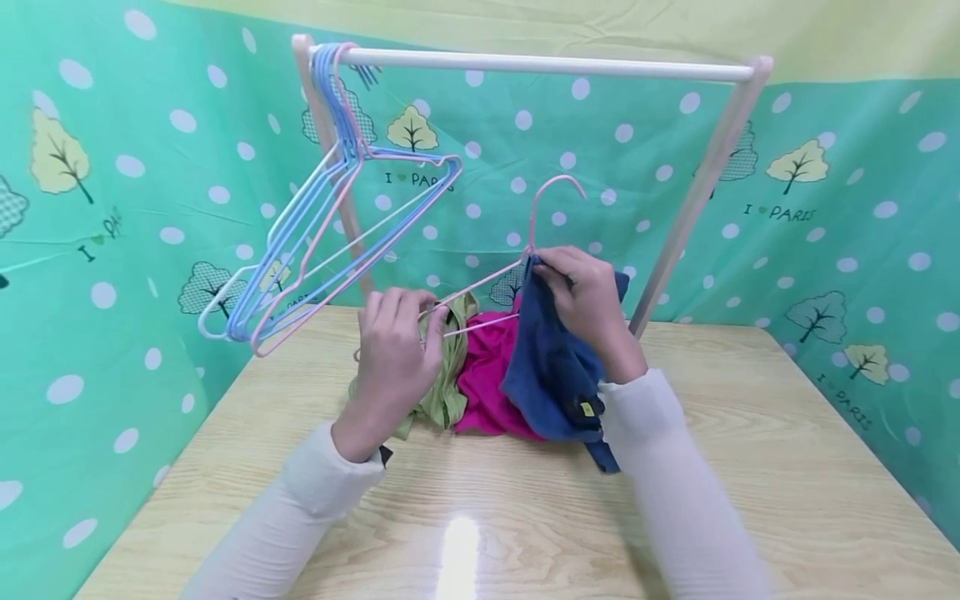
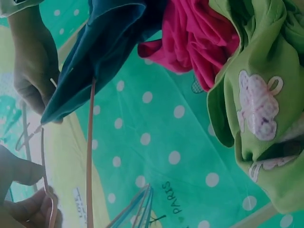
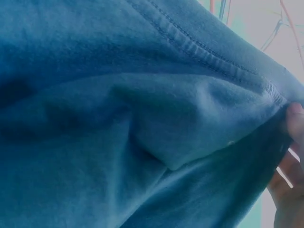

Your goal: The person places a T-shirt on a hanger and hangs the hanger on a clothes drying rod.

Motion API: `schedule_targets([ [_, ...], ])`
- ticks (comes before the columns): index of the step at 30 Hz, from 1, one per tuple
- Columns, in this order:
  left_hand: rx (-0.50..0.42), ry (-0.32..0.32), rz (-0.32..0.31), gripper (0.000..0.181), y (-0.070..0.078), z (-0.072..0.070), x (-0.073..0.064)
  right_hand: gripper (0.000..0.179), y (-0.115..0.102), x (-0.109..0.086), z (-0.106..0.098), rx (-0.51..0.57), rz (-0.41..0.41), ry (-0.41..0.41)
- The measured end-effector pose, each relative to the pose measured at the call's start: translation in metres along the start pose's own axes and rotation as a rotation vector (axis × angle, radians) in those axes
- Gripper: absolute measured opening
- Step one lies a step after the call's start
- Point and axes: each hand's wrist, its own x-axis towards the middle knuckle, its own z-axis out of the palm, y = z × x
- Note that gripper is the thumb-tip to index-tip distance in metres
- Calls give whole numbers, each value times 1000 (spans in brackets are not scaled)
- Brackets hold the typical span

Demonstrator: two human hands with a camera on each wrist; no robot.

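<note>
Hanging at the left end of the rail (image 1: 547,64): bunch of hangers (image 1: 347,148); left hand (image 1: 399,343) has thumb and fingers clamped on one side of a pink hanger (image 1: 532,221); behind it, green garment (image 1: 452,387) lies on the table (image 1: 750,442); magenta garment (image 1: 486,383) heaped just beside; pink hanger's other side runs into blue garment (image 1: 540,367); right hand (image 1: 588,302) pinches its edge near the hook, fingers clamped on cloth.

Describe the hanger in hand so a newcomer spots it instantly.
Start at the white rail and look below its middle. There, a pink hanger slants from the left hand up to a dark blue garment pinched by the right hand. Unlike the hangers bunched at the rail's left end, its hook is off the rail.
</note>
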Motion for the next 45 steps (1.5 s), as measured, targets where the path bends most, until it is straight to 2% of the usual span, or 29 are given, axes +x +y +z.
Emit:
schedule_targets([
  [3, -26, 20, 32, 15, 0, 3, 0, 19, -2, -4, 1, 3, 6, -10],
  [7, -43, 29, 117, 11, 4, 8, -3, 19, -2, -9, 2, -7, 23, 3],
  [10, -62, -11, 196, 10, 11, 14, -8, 19, 0, -14, 3, -9, 37, 26],
  [14, -118, -123, 249, 7, 18, 27, -20, 19, 4, -21, 3, -14, 54, 49],
  [16, -147, -192, 237, 7, 20, 34, -26, 19, 5, -23, 3, -13, 64, 54],
  [21, -181, -333, 156, 13, 19, 49, -37, 21, 10, -29, 1, -14, 72, 61],
  [29, -199, -516, 34, 27, 16, 58, -46, 21, 10, -29, -2, -13, 53, 70],
  [34, -146, -661, 19, 35, 14, 62, -50, 21, 9, -27, 0, 0, 46, 74],
  [36, -142, -674, 41, 33, 13, 63, -51, 21, 9, -26, 1, 3, 49, 71],
  [40, -195, -643, 99, 21, 11, 66, -53, 20, 7, -26, 3, -1, 63, 75],
  [45, -275, -641, 176, 13, 8, 69, -48, 20, 5, -24, 1, -6, 62, 83],
])
